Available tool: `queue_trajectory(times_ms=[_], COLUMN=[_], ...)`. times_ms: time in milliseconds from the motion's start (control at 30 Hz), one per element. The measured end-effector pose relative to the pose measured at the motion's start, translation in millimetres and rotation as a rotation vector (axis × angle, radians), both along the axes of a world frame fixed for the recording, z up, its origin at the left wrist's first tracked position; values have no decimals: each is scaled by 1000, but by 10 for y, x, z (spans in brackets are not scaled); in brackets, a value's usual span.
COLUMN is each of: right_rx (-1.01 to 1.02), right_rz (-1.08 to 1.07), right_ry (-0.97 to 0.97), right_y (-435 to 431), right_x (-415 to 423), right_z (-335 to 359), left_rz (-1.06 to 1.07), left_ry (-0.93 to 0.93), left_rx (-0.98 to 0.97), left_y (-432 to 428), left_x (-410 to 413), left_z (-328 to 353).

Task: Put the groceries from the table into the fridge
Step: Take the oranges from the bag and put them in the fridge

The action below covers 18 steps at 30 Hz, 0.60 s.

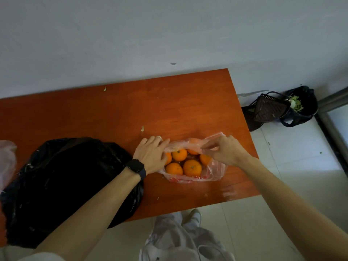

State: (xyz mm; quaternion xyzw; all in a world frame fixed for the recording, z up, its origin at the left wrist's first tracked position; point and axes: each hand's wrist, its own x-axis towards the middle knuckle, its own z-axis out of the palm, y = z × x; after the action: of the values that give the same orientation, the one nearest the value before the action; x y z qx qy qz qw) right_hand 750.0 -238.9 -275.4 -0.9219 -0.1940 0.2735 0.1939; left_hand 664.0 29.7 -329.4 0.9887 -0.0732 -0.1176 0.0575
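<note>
Viewing from the head camera, we found the bag of oranges [190, 162] on the table [113, 110] between both hands. Our left hand [151, 155] lay spread against its left side; our right hand [226, 150] pinched its far rim.

A dark smartwatch [136, 166] with a rounded rectangular face and a dark band is worn on the left wrist, and a thin pale ring [159, 137] is seen on a finger of the left hand [151, 156]. Both forearms are left bare, with only an edge of a white sleeve [44, 257] seen at the bottom left. Loose, light grey trousers [175, 234] with crumpled folds are worn, and a light-coloured shoe [195, 213] is seen below the table edge.
</note>
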Motion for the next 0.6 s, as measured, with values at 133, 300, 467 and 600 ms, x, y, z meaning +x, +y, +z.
queue_trajectory(times_ms=[133, 300, 467, 600], right_rx=[-125, -199, -176, -313], right_rz=[18, 56, 192, 197], right_ry=[-132, -551, -318, -134], right_y=[-27, 83, 358, 308], right_x=[-108, -525, -704, -652], right_z=[297, 595, 36, -350], left_rz=[-255, -469, -441, -492], left_ry=[-347, -361, -82, 55], left_rx=[74, 111, 235, 323], left_y=[-90, -217, -475, -406], left_x=[-75, -173, -135, -163], left_z=[135, 187, 216, 87])
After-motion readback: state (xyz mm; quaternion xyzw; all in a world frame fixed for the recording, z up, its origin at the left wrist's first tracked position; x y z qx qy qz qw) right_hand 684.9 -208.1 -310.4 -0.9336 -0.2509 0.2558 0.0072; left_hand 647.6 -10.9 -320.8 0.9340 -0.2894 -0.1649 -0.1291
